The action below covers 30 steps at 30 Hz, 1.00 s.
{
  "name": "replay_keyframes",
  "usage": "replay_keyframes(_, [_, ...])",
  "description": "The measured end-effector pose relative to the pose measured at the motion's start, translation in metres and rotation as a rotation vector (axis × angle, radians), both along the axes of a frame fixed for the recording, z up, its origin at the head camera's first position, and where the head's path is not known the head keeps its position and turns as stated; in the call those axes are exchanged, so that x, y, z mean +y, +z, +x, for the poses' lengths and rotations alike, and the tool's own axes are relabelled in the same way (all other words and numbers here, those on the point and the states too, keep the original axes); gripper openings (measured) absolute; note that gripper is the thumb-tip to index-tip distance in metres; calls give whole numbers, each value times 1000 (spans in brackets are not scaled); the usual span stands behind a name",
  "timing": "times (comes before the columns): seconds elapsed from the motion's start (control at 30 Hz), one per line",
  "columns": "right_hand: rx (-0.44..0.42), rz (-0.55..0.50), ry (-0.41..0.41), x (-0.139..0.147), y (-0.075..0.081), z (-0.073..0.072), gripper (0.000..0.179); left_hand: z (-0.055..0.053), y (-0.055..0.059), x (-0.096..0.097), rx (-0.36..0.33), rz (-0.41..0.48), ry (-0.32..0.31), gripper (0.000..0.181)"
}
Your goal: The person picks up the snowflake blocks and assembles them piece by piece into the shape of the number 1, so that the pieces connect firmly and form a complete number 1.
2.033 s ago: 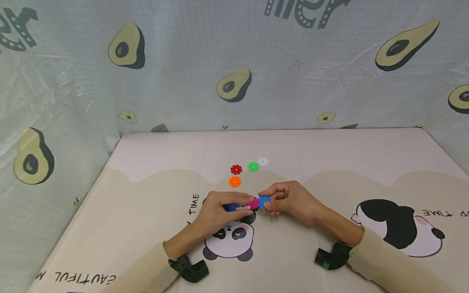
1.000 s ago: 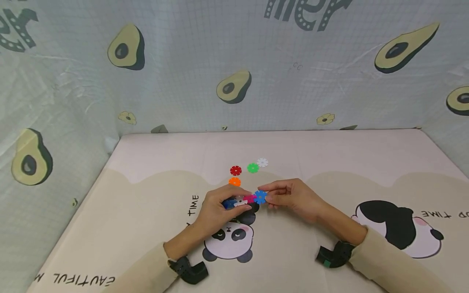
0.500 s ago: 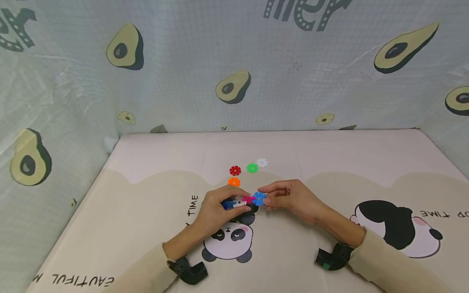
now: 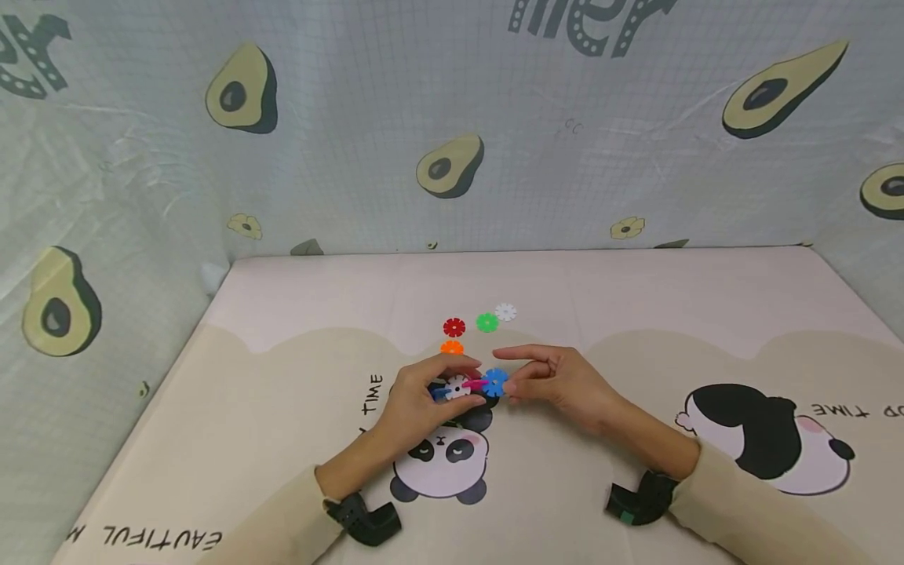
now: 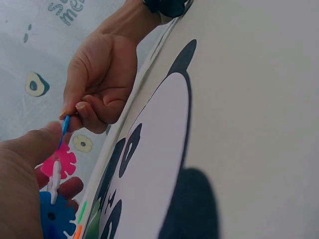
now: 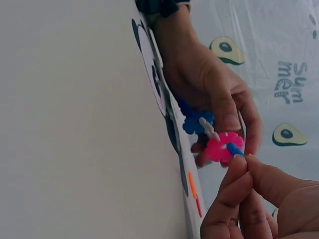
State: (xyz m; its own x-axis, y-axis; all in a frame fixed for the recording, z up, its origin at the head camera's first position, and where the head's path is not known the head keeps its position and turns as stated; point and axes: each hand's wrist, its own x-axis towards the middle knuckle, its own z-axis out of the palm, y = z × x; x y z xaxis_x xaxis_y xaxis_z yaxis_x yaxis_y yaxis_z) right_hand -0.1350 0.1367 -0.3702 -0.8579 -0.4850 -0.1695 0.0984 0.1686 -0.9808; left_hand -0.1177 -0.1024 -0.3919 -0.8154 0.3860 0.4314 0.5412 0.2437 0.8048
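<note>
From here I see the left hand (image 4: 413, 396) clamped on a disc chain (image 4: 457, 387), the right hand (image 4: 558, 382) pinching the blue disc (image 4: 497, 382) at its end. Worktop (image 4: 579, 298) stretches wide either side; four loose discs (image 4: 487, 322) lie between hands and far edge.

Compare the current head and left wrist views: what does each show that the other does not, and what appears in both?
Only the head view shows the loose red disc, the loose white disc and the dog-like print.

Only the left wrist view shows the broad face of the pink disc and the palm side of the right hand.

Both show that disc and hand otherwise, plus the left hand, light-blue disc, panda print, green disc and orange disc.
</note>
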Motion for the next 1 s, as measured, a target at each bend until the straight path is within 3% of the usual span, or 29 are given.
replay_keyframes(0.37, [-45,-55,-16,-8,-1,6,59,2,2,1,-41,-8,-12,34])
replay_keyframes(1.0, [-67,-90,-15,-12,-6,9,59,2,2,2,-27,7,-47,32])
